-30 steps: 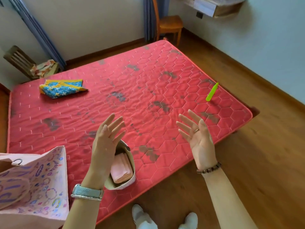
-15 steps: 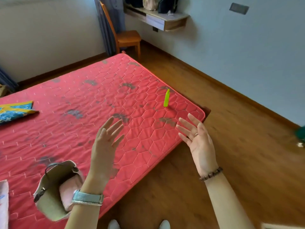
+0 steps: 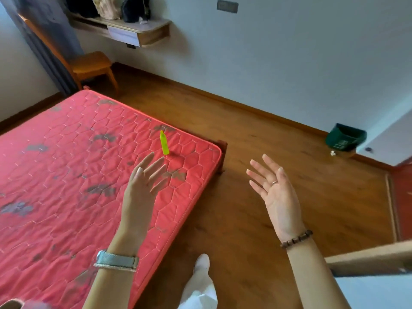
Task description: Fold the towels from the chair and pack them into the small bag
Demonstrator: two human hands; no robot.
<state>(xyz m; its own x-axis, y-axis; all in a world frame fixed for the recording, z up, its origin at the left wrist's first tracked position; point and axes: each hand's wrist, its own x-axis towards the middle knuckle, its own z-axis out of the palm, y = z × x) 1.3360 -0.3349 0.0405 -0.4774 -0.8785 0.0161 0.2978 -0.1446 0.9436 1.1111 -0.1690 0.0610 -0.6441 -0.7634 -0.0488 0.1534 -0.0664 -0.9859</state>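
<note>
My left hand [image 3: 142,186] is raised over the near right part of the red mattress [image 3: 66,175], fingers spread, holding nothing. My right hand [image 3: 276,188] hovers over the wooden floor to the right of the bed, palm open and empty. Only a sliver of the small beige bag [image 3: 11,303] with something pink beside it shows at the bottom left corner. No loose towels are in sight. A wooden chair [image 3: 91,65] with a bare seat stands beyond the bed's far corner.
A small yellow-green object [image 3: 164,142] lies on the mattress near its right corner. A wall shelf [image 3: 133,30] hangs above the chair. A dark green bin [image 3: 345,137] sits by the right wall. A wooden edge [image 3: 367,257] juts in at the lower right.
The view has swung to the right: the bag has slid almost out of frame at the bottom left, and the floor and green bin have come in. Both hands stay open and empty.
</note>
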